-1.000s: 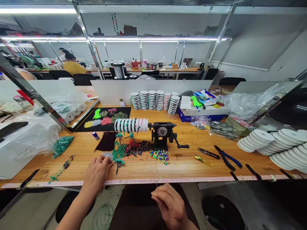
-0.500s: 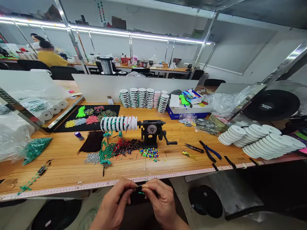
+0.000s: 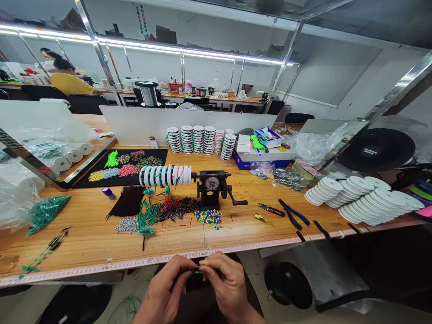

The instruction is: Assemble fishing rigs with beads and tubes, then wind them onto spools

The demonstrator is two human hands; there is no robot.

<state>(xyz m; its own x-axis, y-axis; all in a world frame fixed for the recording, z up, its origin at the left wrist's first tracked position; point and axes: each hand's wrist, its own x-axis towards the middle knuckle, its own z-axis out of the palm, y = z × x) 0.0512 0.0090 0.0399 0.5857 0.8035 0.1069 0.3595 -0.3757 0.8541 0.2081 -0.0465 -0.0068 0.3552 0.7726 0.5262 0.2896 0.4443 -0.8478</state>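
My left hand (image 3: 170, 283) and my right hand (image 3: 227, 281) meet just below the table's front edge, each closed in a pinch. A small dark piece shows at my left fingertips; its kind is too small to make out. Between my right fingers is a thin line (image 3: 204, 240), running up over the table edge toward the bead pile. A small green piece (image 3: 198, 272) hangs just under the right fingertips. Ahead stands a black hand-cranked winder (image 3: 212, 191) with a row of white spools (image 3: 165, 175) on its shaft. Green tubes (image 3: 148, 213) and multicoloured beads (image 3: 208, 217) lie before it.
Pliers (image 3: 293, 215), small snips (image 3: 272, 209) and a yellow tool (image 3: 265, 220) lie to the right. White discs (image 3: 357, 198) are stacked at far right. Stacked spools (image 3: 198, 139) line the back. A black mat (image 3: 81, 180) holds coloured piles. A measuring tape (image 3: 151, 261) edges the table.
The fingertips of my hands have come slightly closer together, and the dark piece between them shows less. The view has shifted a little; the table items lie as before.
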